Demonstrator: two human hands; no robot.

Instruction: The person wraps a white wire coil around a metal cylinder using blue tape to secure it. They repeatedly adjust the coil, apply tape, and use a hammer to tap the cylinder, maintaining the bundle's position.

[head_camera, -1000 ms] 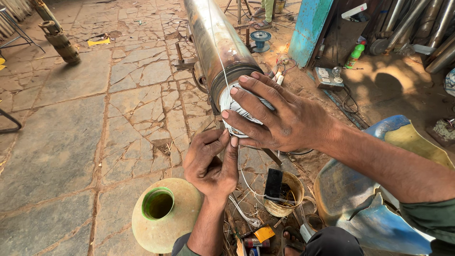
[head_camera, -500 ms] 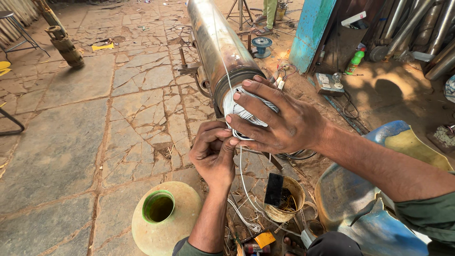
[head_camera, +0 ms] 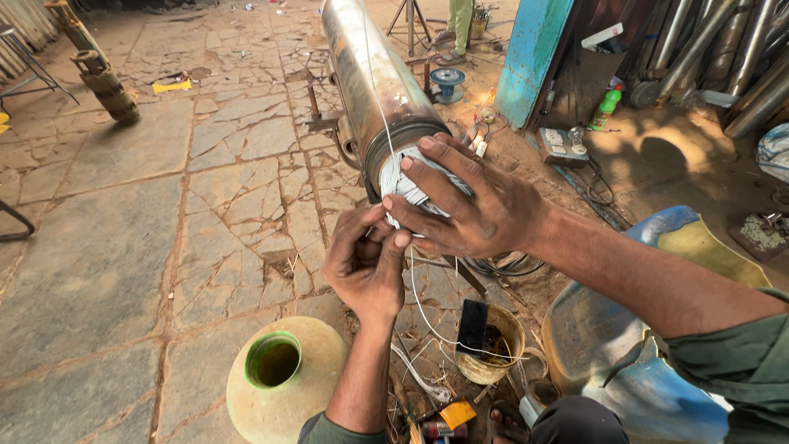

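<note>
A long steel cylinder (head_camera: 367, 74) lies on a stand, its near end packed with white wire coils (head_camera: 408, 191). My right hand (head_camera: 470, 205) is spread flat over that end, pressing the coils. Just below it, my left hand (head_camera: 366, 261) pinches a thin white wire (head_camera: 421, 311) that hangs down from the coils and curves toward the ground. One more strand of wire runs along the top of the cylinder.
A clay pot with a green mouth (head_camera: 281, 383) stands by my left arm. A small bucket with a dark brush (head_camera: 490, 342) and a blue drum (head_camera: 634, 345) sit at right. Stone paving (head_camera: 123, 247), a blue panel (head_camera: 526, 49), pipes and a wire spool (head_camera: 448, 82) lie behind.
My left hand has closed tighter on the wire just under the cylinder's end. My right hand stays pressed on the coils.
</note>
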